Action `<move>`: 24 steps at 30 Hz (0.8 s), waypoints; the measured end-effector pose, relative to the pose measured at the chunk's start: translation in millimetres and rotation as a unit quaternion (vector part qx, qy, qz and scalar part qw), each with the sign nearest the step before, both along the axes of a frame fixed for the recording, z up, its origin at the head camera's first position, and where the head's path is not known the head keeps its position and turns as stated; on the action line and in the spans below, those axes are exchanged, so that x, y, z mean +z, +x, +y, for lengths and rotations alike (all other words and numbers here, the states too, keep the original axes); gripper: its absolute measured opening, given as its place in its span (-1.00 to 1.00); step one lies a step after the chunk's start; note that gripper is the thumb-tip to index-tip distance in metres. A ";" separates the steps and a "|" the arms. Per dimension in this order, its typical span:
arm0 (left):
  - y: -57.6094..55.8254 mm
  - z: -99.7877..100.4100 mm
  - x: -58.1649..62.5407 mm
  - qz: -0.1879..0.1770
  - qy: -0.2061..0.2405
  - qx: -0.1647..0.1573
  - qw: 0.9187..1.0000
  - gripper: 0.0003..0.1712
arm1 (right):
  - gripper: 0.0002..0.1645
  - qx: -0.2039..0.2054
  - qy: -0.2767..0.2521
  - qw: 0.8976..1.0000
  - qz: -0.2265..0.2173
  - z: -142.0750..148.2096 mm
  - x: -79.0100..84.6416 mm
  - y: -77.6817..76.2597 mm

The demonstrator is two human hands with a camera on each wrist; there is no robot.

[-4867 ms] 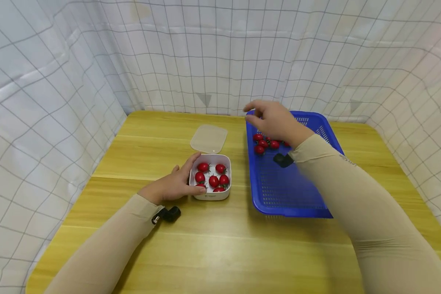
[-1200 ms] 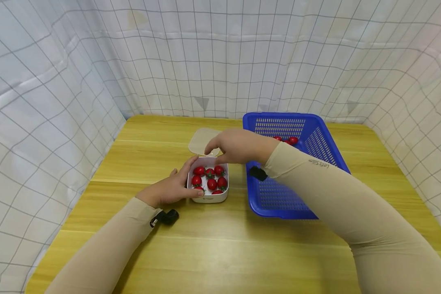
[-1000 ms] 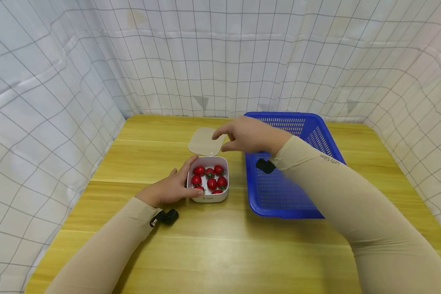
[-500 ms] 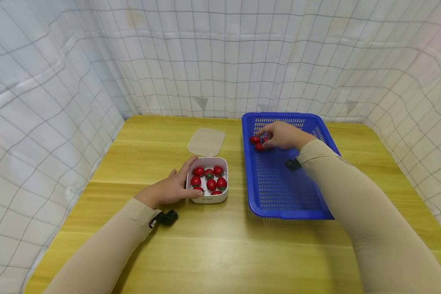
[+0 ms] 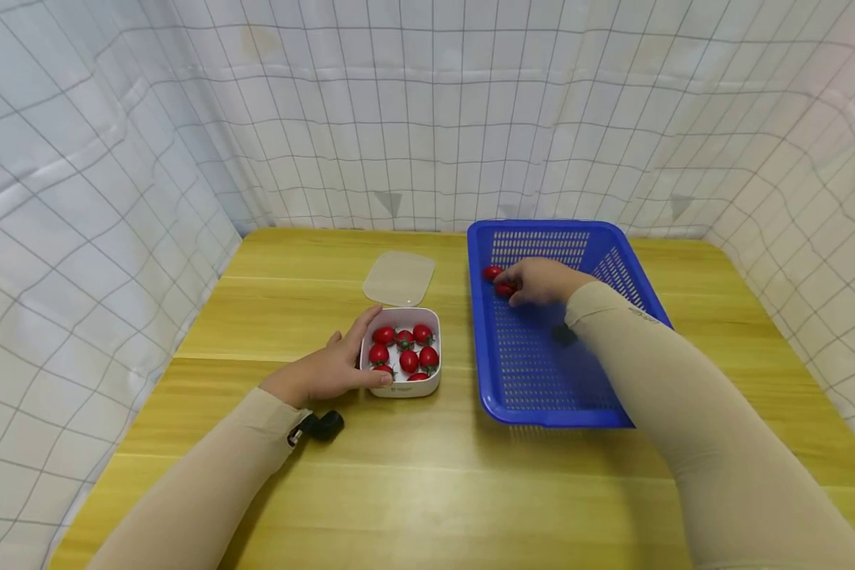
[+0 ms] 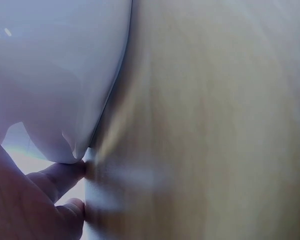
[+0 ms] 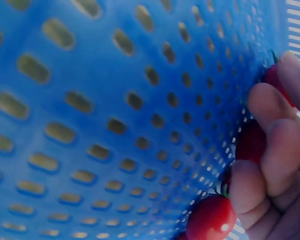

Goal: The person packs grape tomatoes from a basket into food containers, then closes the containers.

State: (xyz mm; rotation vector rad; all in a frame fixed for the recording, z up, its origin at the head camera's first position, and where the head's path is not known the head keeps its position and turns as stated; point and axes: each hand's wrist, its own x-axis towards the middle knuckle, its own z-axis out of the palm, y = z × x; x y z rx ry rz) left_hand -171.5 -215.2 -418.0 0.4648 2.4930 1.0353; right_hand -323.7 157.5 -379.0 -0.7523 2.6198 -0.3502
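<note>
In the head view my left hand [image 5: 331, 366] holds a small white square box [image 5: 408, 390] by its left side, thumb over the front rim and fingers along the back left. Several red cherry tomatoes [image 5: 409, 362] with green stems lie in it. My right hand [image 5: 547, 280] reaches into a blue perforated basket [image 5: 523, 416]. In the right wrist view its thumb and forefinger pinch a cherry tomato [image 7: 276, 82], partly covered by the fingers. Another tomato [image 7: 211, 218] lies below the curled fingers. The left wrist view shows the box's glossy wall [image 6: 55, 65] against the fingers.
A thin translucent lid [image 5: 399, 279] lies flat behind the box. The wooden table [image 5: 427, 491] ends at a white gridded curtain [image 5: 427, 119] at the back and sides. One more tomato [image 5: 492, 272] sits at the basket's left wall.
One more tomato lies in the box's back middle than about five seconds ago. My right hand has moved from above the box back into the basket. The left hand stays on the box.
</note>
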 end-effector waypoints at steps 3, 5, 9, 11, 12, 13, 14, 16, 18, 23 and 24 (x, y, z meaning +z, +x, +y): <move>-0.1 -0.4 -0.5 0.002 -0.001 0.000 1.000 0.34 | -0.43 0.000 0.003 1.000 0.002 -0.3 -4.3 -2.6; -0.1 -0.7 -1.0 0.002 -0.002 0.001 1.000 0.34 | -0.46 0.004 0.005 1.000 0.005 -0.7 -5.9 -3.9; 0.1 -1.1 -1.5 0.002 -0.002 0.005 1.000 0.35 | -0.48 0.000 0.005 1.000 0.002 -2.2 -7.1 -4.8; 0.1 -0.9 -1.7 0.003 0.001 0.004 1.000 0.35 | -0.48 -0.010 0.002 1.000 -0.007 -3.1 -6.9 -4.0; 0.1 -0.8 -1.9 0.003 0.003 0.003 1.000 0.35 | -0.48 -0.013 0.001 1.000 -0.013 -3.4 -6.6 -3.6; 0.0 -0.8 -2.2 0.004 0.006 0.001 1.000 0.34 | -0.48 -0.016 0.000 1.000 -0.018 -3.6 -6.3 -3.1; 0.0 -0.9 -2.5 0.005 0.008 -0.001 1.000 0.34 | -0.48 -0.018 0.000 1.000 -0.023 -3.8 -6.3 -2.6; 0.0 -1.0 -3.3 0.006 0.012 -0.005 1.000 0.33 | -0.47 -0.022 -0.001 0.999 -0.028 -4.1 -6.7 -2.0; 0.1 -1.3 -4.0 0.006 0.014 -0.005 1.000 0.33 | -0.47 -0.025 -0.002 0.999 -0.033 -4.0 -7.3 -1.6; 0.0 -2.0 -4.3 0.008 0.013 -0.005 1.000 0.33 | -0.46 -0.027 -0.005 0.999 -0.036 -5.4 -8.3 -1.7; -0.1 -2.1 -4.3 0.008 0.011 -0.005 1.000 0.34 | -0.46 -0.027 -0.003 0.999 -0.037 -5.7 -8.1 -1.6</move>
